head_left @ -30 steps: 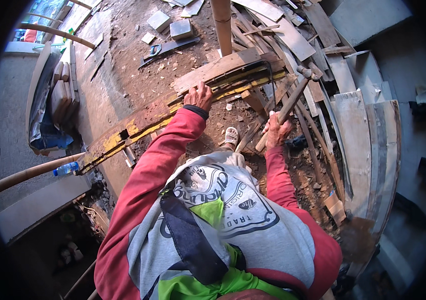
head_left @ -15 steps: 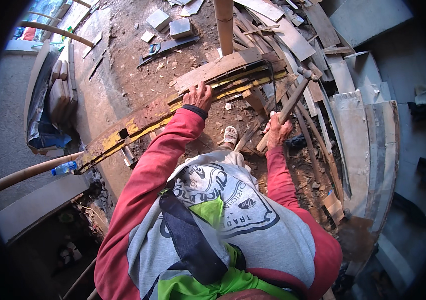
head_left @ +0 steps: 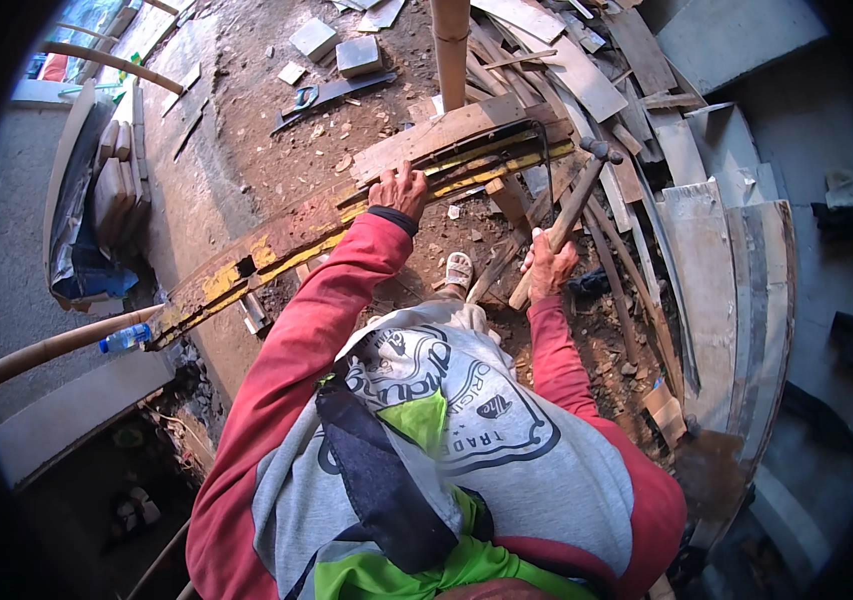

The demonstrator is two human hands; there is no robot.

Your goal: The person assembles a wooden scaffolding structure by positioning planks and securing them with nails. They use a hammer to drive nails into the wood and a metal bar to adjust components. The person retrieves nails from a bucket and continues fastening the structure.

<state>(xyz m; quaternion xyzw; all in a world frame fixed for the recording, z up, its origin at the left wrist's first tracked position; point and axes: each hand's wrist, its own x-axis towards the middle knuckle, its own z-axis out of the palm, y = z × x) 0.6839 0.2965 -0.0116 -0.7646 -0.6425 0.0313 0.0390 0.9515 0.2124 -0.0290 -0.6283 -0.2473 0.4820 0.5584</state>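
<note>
My right hand (head_left: 550, 266) is wrapped round the wooden handle of a hammer (head_left: 575, 212), whose metal head points up and away from me. My left hand (head_left: 399, 192) rests on a long rusty beam with yellow paint (head_left: 218, 280). Its fingers curl over a thin dark metal rod (head_left: 476, 145) that lies along the beam and bends down at its right end. What sits under the fingertips is partly hidden. Just beyond them a flat wooden board (head_left: 436, 135) lies along the beam.
A bamboo post (head_left: 450, 60) stands beyond the beam. A handsaw (head_left: 331, 95) and grey blocks (head_left: 358, 57) lie on the dirt. Planks (head_left: 706, 290) are piled at the right. A water bottle (head_left: 126, 338) lies by the beam's left end, near a bamboo pole (head_left: 56, 348).
The hammer and my right hand have shifted very slightly toward the lower left. My left hand stays in about the same place on the beam.
</note>
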